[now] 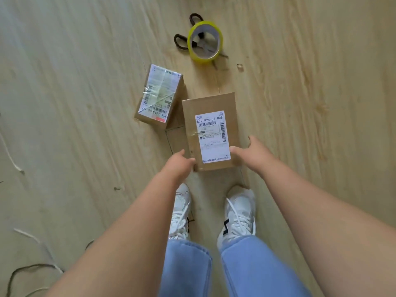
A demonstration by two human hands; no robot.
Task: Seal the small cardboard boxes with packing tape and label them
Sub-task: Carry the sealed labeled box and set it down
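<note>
A small cardboard box [209, 106] with a white shipping label [212, 137] lies on the wooden floor in front of my feet. My left hand [179, 165] touches its near left edge. My right hand [251, 154] is at its near right corner, thumb on the label's lower right. Whether the fingers curl round the box edges is hidden. A second, smaller box [159, 96], covered by a label and clear tape, lies to the upper left. A yellow-green roll of packing tape [205, 42] stands further away, on top of scissors [182, 40] with dark handles.
Flattened cardboard [176, 136] lies under and left of the near box. My white sneakers [237, 213] stand just behind it. Loose strings and a dark cord [25, 269] lie on the floor at the lower left. A small scrap [240, 66] sits right of the tape.
</note>
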